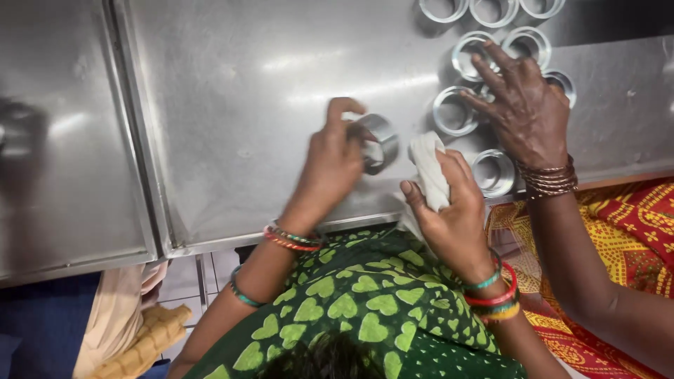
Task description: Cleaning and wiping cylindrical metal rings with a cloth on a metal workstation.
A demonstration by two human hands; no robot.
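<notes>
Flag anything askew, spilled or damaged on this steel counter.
Nothing spilled or damaged. Only the steel cup in the left hand lies tilted on its side; the other cups stand upright. The right hand holds a white cloth.

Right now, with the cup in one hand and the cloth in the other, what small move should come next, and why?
Probably bring the white cloth in the right hand across to the steel cup and wipe it. The left hand holds the cup tilted on the steel counter, and the cloth sits just beside it, apart.
</notes>
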